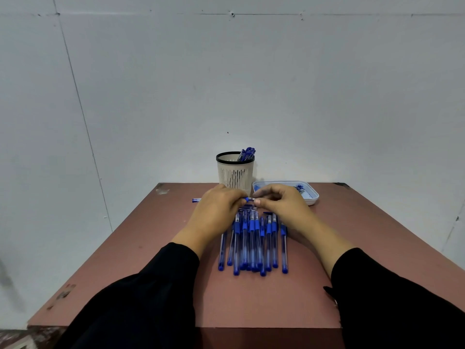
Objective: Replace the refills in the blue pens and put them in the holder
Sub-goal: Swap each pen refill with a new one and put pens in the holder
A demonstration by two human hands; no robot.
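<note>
The wall (276,84), pale grey and panelled, is rising behind everything. The table (364,248), reddish-brown with scuffed edges, is carrying all items; the holder serves as the landmark below.

Two black sleeves (141,298) are reaching in from the near edge of the table, well in front of the holder.

The left hand (216,212) is lying in front of the holder and slightly left of it, fingers curled and clamped on a blue pen (196,200). That pen is lying crosswise just in front of the holder's base, one end sticking out to the left of the hand, the other showing between the two hands.

The right hand (281,205) is sitting in front of the holder and to its right, fingers bent together, thumb and forefinger closing at the pen's right end; whether they are pinching the pen itself or a part of it cannot be told.

The row of blue pens (253,243) is lying side by side on the table, in front of the holder and nearer the person, partly beneath the hands.

The holder (235,172), a beige slotted cup with a black rim, is standing at the far edge of the table with several blue pens (247,153) leaning inside.

The white tray (312,197) is sitting just right of the holder, holding small blue parts too blurred to identify.

Thin refills (247,209) are lying in front of the holder, between the hands.
</note>
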